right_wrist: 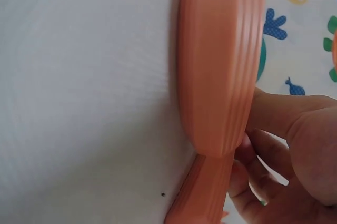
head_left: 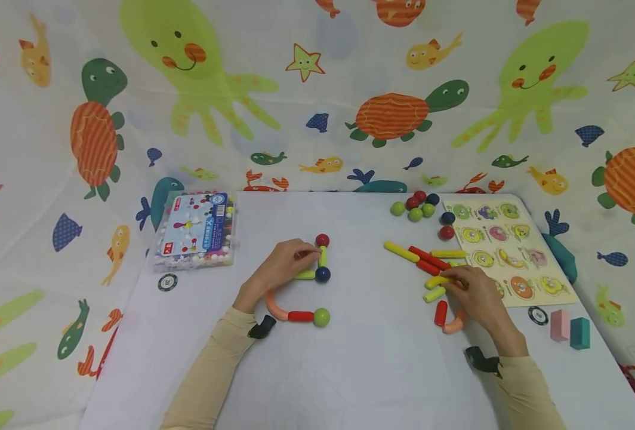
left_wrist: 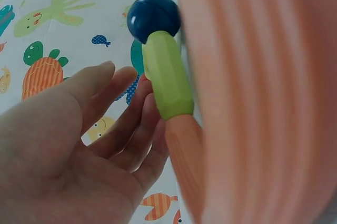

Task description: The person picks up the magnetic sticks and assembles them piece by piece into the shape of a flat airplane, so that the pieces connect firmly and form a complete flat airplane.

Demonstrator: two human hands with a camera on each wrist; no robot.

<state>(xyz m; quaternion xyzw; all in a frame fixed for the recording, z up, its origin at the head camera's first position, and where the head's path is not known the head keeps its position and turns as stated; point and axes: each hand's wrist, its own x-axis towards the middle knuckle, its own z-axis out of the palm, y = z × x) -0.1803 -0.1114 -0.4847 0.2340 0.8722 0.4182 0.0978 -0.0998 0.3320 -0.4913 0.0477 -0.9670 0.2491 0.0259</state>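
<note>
In the head view my left hand [head_left: 287, 263] pinches a yellow-green rod [head_left: 323, 255] with its fingertips. That rod joins a red ball [head_left: 322, 240] to a dark blue ball [head_left: 323, 274]. From the blue ball runs a green rod [left_wrist: 167, 74], then an orange curved piece [head_left: 276, 306], a red rod [head_left: 300, 316] and a green ball [head_left: 321, 317]. My right hand [head_left: 474, 292] pinches a short yellow rod [head_left: 434, 282] among loose rods. In the right wrist view an orange curved piece [right_wrist: 218, 66] partly hides the fingers.
Several loose balls [head_left: 415, 214] lie at the back right, beside a fruit picture board [head_left: 551, 295]. A clear parts box [head_left: 226, 257] stands back left. Pink [head_left: 560, 325] and teal blocks [head_left: 580, 333] sit right, near a round black-and-white disc [head_left: 538, 315].
</note>
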